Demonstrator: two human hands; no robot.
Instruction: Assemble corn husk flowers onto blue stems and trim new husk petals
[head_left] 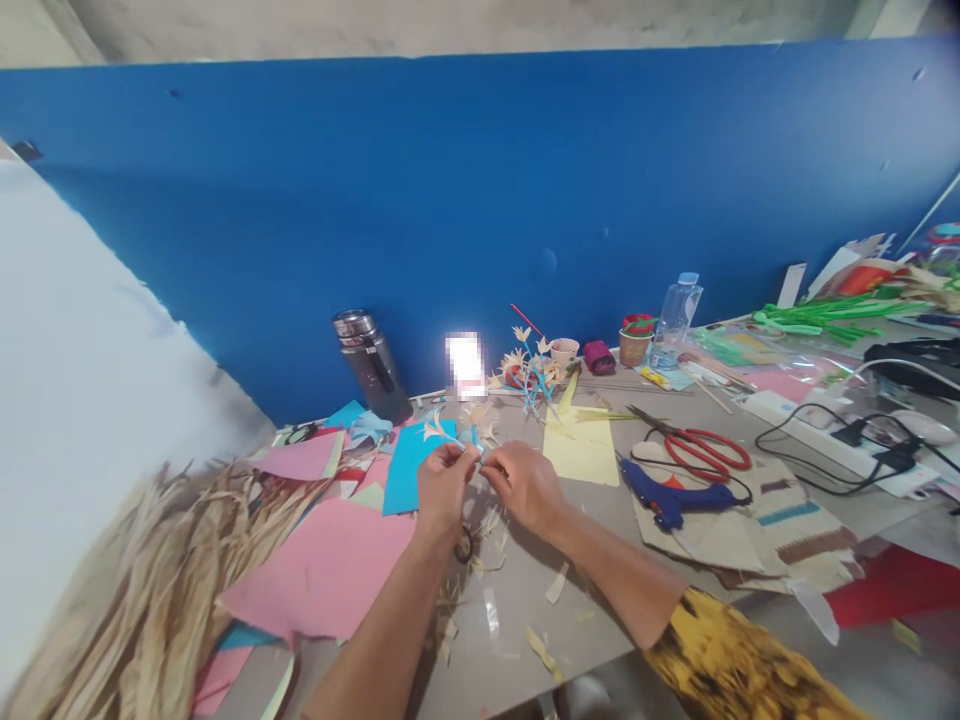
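Paper flower (475, 441) is held just above the table, front-centre, between both hands. Scene, big to small:
- blue partition (480, 200) behind, grey table (517, 620) in front of it
- dried straw pile (150, 570) at far left
- pink sheet (330, 570), yellow sheet (581, 450), blue sheet (405, 470) lie flat around the hands
- steel flask (371, 365) against the partition
- blue glue gun (667, 495) and red scissors (701, 450) to the right, untouched
- finished flower bunch (529, 375) stands further back

Left hand (442, 485) and right hand (525, 485) are both closed, fingertips pinching the paper flower from either side. It has cream petals on a pale blue stem.

Step looks like fine shaping or joining at the stem. Any further handling calls for a light, steady pinch, since the petals look thin and easy to crease.
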